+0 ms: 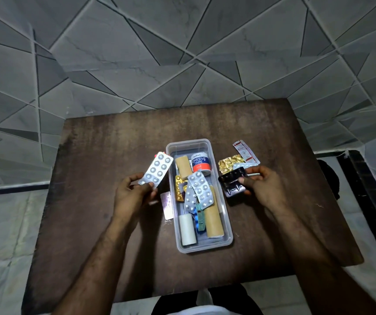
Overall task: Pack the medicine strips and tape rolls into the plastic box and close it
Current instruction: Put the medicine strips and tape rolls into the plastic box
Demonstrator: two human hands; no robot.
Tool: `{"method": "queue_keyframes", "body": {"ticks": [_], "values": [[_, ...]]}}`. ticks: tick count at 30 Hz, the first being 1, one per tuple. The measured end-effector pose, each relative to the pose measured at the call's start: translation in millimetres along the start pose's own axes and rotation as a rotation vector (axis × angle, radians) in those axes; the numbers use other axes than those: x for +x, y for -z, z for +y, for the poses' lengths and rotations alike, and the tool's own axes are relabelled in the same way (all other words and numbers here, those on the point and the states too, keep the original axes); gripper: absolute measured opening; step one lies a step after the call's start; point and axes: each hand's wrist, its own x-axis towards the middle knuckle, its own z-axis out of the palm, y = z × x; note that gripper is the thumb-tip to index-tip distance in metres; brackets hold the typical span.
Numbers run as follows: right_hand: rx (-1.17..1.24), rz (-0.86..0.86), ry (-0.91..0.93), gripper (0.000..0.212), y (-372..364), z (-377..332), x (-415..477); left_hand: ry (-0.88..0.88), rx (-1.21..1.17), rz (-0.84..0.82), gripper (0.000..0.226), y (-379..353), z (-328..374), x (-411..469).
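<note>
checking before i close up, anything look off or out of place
No lid for the plastic box is in view. Strips still lie outside it: a crumpled gold foil strip on the right, a pinkish strip against its left wall. Each hand holds another.

Likely home, tiled walls point(137, 53), wooden table point(114, 155)

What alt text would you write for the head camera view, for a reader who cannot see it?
Over a brown table, the left hand holds a silver medicine strip and the right hand a dark one, either side of an open plastic box holding strips and tape rolls. More strips lie beside it.
</note>
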Motion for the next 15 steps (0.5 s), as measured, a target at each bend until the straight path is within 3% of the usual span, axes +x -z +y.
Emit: {"method": "queue_keyframes", "body": {"ticks": [4, 9, 15], "values": [[-0.070, -0.135, 0.077, 0.023, -21.3, -15.6, -10.3, -0.050, 0.068, -0.054, 0.029, -16.0, -8.1, -29.6], [-0.417, -0.277, 0.145, 0.025, -38.4, -11.5, -24.6, -0.068, 0.197, -0.062, 0.026, -22.7, -36.8, -65.7], [-0.682, -0.406, 0.165, 0.022, -48.7, 2.9, -34.3, -0.104, 0.576, -0.050, 0.026, -24.4, -63.5, -93.4]]}}
